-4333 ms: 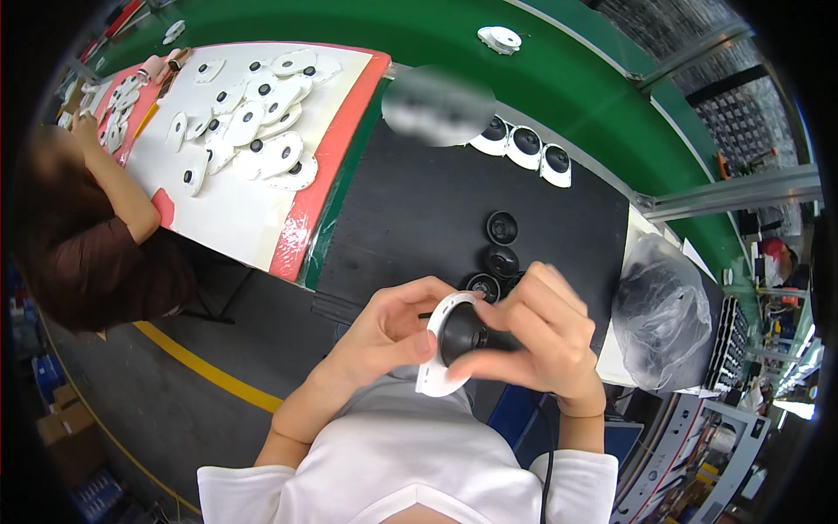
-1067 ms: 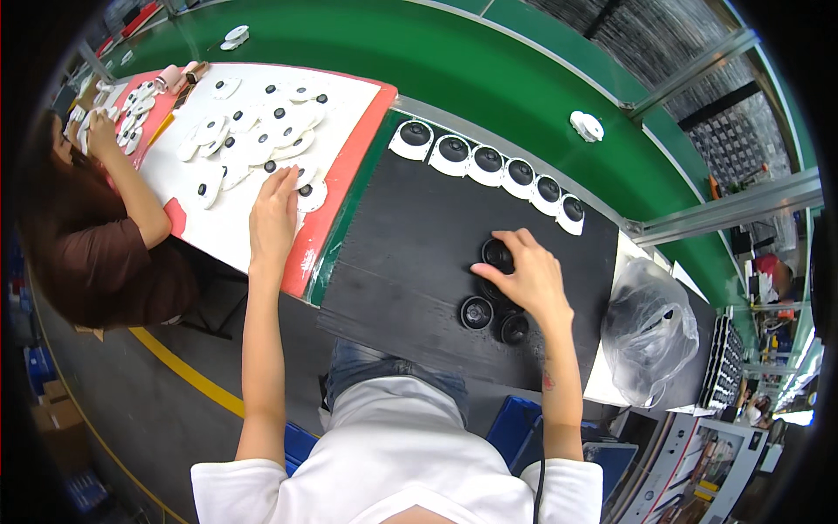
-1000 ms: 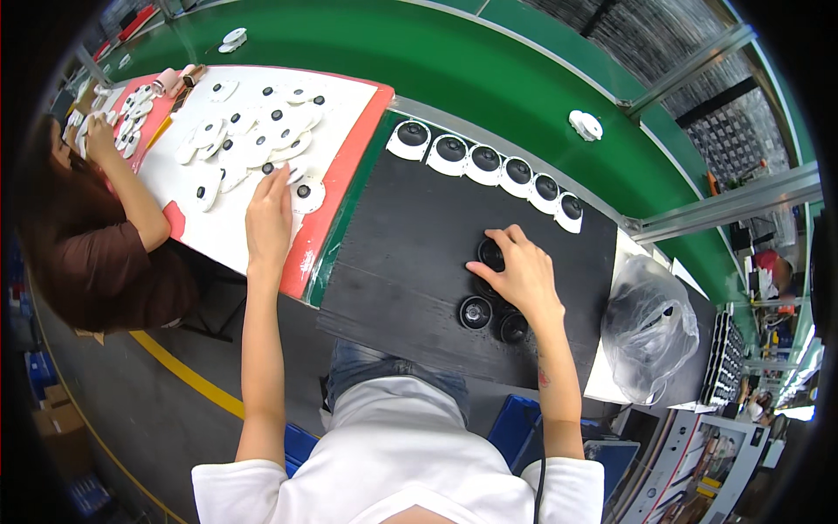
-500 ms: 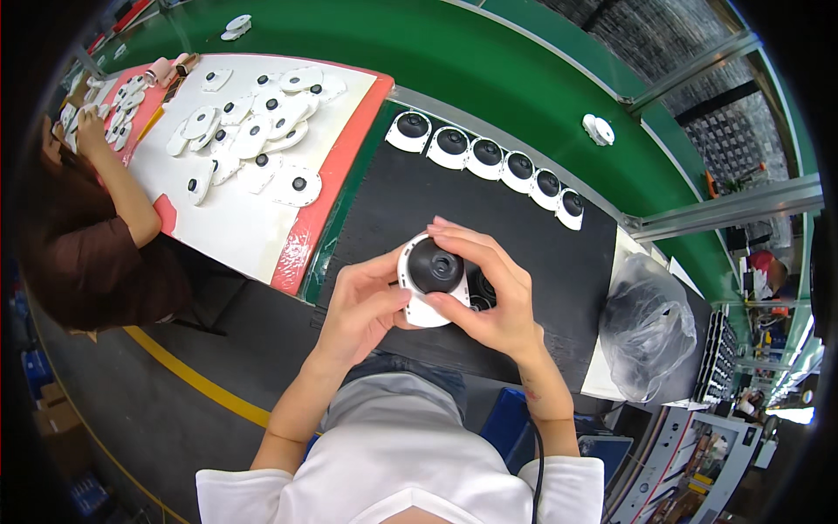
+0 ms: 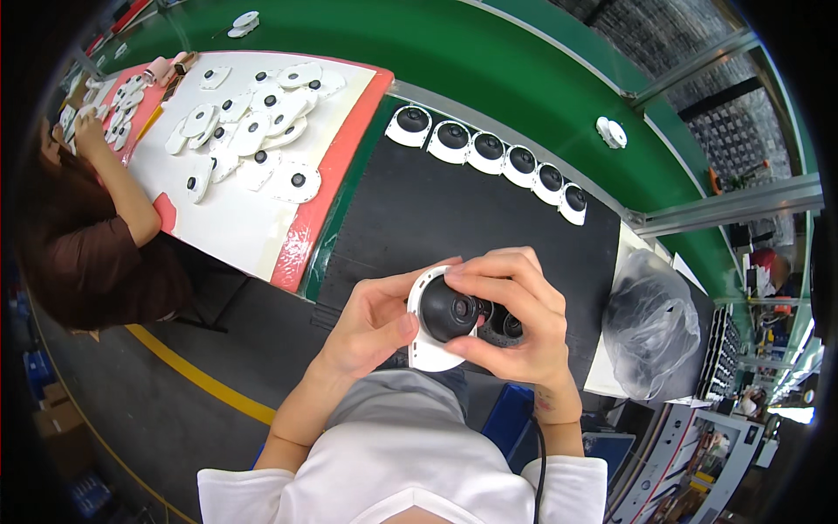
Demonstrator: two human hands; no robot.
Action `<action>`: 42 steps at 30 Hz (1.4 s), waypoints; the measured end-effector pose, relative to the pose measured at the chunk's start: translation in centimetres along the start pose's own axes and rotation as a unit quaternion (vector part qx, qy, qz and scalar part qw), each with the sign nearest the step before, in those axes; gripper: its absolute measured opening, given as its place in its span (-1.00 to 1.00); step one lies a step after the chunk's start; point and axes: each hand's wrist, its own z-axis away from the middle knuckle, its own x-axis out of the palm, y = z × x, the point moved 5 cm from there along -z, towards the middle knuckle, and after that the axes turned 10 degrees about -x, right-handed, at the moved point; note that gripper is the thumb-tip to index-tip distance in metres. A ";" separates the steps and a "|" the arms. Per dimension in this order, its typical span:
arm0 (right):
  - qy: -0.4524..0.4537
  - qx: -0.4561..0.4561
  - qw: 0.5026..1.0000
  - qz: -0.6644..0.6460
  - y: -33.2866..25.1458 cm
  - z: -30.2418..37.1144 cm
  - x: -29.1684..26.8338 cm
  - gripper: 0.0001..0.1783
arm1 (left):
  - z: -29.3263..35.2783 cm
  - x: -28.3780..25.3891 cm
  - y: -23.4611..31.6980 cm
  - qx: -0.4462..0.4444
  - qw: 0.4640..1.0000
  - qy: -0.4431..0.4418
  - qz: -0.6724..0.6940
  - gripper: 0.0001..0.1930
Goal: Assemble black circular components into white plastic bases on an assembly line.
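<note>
Dark and flat, the surface has six black-domed white plates along its far edge. Above its near edge, the left grip holds another white plate, the right grip its black dome.

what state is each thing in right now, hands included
left hand: gripping the white plate's left side
right hand: thumb and fingers closed on the black dome
white plate: held up, tilted
black dome: on the white plate; whether fastened, cannot tell
loose black part: partly hidden by the right hand
six domed units: in a row, domes up
white parts: scattered, some overlapping
clear plastic bag: crumpled
</note>
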 end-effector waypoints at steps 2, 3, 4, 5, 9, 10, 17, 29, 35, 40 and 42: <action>0.012 0.007 1.000 -0.022 0.2 0.4 0.3 -0.45 | 0.3 0.3 0.1 -0.005 1.000 0.007 -0.005 -0.33; 0.012 0.008 1.000 -0.023 0.1 0.5 0.1 -0.45 | 0.4 0.4 0.1 -0.006 1.000 0.008 -0.005 -0.33; -0.005 -0.007 0.999 -0.031 -0.2 0.5 0.0 -0.46 | 0.5 0.5 0.0 -0.032 0.999 -0.013 0.020 -0.34; -0.023 -0.022 0.999 -0.040 -0.5 0.4 0.0 -0.46 | 0.6 0.6 -0.2 -0.057 0.997 -0.033 0.046 -0.35; -0.054 -0.049 0.995 -0.075 -1.5 0.3 -0.1 -0.51 | 0.9 0.3 -1.5 -0.125 0.986 -0.083 0.069 -0.32; -0.050 -0.053 0.994 -0.082 -1.7 0.3 -0.2 -0.53 | 0.9 0.5 -1.6 -0.130 0.984 -0.085 0.087 -0.31; -0.079 -0.063 0.994 -0.049 -2.5 0.2 -0.6 -0.53 | 0.9 0.5 -1.7 -0.141 0.983 -0.082 0.090 -0.30; -0.124 -0.080 0.986 -0.081 -2.4 0.2 -0.9 -0.57 | 0.8 0.8 -2.7 -0.174 0.970 -0.133 0.104 -0.36; -0.134 -0.109 0.974 -0.148 -2.7 0.6 -1.0 -0.59 | 1.1 2.0 -2.7 -0.177 0.963 -0.132 0.154 -0.37; -0.091 -0.064 0.993 -0.025 -3.5 -0.1 -1.2 -0.52 | 0.5 2.1 -1.6 -0.142 0.981 -0.108 0.077 -0.33; -0.068 -0.022 0.997 -0.003 -3.6 0.0 -1.2 -0.51 | 0.6 1.6 -1.5 -0.123 0.985 -0.100 0.065 -0.35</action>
